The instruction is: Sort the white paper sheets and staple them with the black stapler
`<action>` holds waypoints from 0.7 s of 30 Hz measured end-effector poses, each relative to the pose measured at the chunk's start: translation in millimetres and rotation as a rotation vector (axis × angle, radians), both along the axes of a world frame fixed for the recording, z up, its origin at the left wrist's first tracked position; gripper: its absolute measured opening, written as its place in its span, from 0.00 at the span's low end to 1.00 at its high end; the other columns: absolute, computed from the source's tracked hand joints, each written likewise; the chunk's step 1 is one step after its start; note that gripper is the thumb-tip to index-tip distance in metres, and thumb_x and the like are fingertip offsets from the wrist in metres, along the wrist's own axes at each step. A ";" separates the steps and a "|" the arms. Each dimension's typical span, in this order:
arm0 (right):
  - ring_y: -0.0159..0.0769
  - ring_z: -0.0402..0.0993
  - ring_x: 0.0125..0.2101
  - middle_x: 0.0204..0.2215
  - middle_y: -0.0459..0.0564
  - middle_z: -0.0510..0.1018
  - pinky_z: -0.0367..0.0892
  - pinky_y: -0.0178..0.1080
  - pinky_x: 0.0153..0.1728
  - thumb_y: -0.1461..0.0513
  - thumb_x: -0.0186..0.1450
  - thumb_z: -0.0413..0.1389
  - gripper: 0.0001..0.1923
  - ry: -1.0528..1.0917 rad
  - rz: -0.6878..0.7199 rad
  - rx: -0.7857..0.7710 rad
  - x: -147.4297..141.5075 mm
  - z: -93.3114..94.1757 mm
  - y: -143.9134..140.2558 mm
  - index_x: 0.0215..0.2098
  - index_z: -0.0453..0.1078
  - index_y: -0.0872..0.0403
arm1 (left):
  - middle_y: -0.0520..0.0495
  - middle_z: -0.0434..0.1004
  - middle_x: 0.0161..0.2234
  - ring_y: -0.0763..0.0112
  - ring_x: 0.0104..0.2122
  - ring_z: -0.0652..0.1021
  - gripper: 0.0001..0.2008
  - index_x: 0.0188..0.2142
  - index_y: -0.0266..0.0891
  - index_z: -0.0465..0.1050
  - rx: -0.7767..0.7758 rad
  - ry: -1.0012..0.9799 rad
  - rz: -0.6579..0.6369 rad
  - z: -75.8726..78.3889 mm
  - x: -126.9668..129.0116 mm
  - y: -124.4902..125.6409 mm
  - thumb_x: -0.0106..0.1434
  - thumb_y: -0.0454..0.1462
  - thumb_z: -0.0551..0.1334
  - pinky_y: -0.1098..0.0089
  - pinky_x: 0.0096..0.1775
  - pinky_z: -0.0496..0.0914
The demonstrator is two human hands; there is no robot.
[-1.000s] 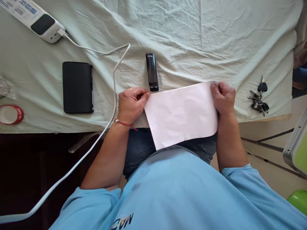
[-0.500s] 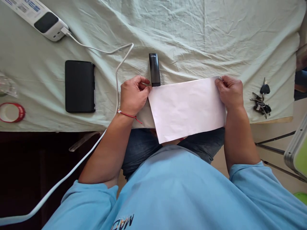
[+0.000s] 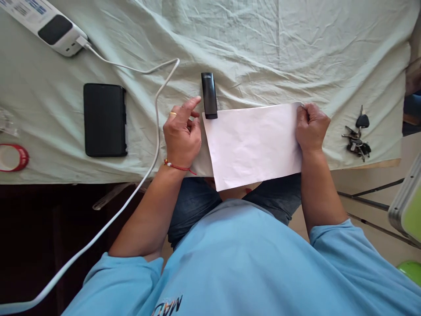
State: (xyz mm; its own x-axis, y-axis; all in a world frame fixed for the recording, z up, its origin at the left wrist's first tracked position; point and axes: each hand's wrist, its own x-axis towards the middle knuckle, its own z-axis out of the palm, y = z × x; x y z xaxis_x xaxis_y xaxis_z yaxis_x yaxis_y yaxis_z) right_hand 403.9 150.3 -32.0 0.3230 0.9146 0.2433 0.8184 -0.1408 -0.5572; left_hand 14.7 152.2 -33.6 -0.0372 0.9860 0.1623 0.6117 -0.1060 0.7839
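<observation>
A white sheet of paper (image 3: pixel 253 142) lies at the near edge of the cloth-covered table (image 3: pixel 250 52), its lower part hanging over the edge above my lap. My right hand (image 3: pixel 311 127) pinches the paper's upper right corner. My left hand (image 3: pixel 182 131) is off the paper, just left of its upper left corner, fingers loosely spread and the index finger pointing toward a black stapler (image 3: pixel 209 95). The stapler lies lengthwise on the cloth, its near end touching the paper's top left corner.
A black phone (image 3: pixel 104 119) lies left of my left hand. A white cable (image 3: pixel 157 105) runs from a power strip (image 3: pixel 49 26) at the far left down off the table. A red tape roll (image 3: pixel 12 157) sits at the left edge, keys (image 3: pixel 358 138) at the right.
My left hand has let go of the paper's left corner and opened, its index finger now pointing toward the stapler. The paper has moved slightly up the table; my right hand keeps its grip.
</observation>
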 end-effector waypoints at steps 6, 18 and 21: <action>0.43 0.66 0.33 0.26 0.46 0.65 0.63 0.47 0.39 0.41 0.79 0.58 0.25 0.004 0.005 0.005 0.5 -0.5 0.2 0.30 0.64 0.44 | 0.43 0.87 0.49 0.54 0.49 0.84 0.32 0.70 0.56 0.87 0.063 0.184 -0.015 -11.1 0.9 -16.7 0.72 0.32 0.60 0.58 0.58 0.81; 0.37 0.60 0.28 0.26 0.42 0.67 0.60 0.44 0.32 0.38 0.72 0.68 0.24 0.262 0.069 -0.090 13.2 11.4 -19.8 0.35 0.72 0.44 | 0.44 0.86 0.48 0.53 0.53 0.83 0.35 0.71 0.55 0.86 0.030 0.133 -0.056 -5.3 -0.8 -11.3 0.70 0.30 0.61 0.56 0.64 0.78; 0.35 0.63 0.28 0.29 0.43 0.75 0.60 0.42 0.29 0.39 0.65 0.74 0.23 0.453 0.061 -0.209 18.4 16.4 -34.7 0.36 0.76 0.45 | 0.43 0.87 0.50 0.52 0.54 0.83 0.32 0.72 0.53 0.85 0.012 0.074 -0.057 -2.9 2.9 -14.5 0.72 0.31 0.62 0.52 0.69 0.76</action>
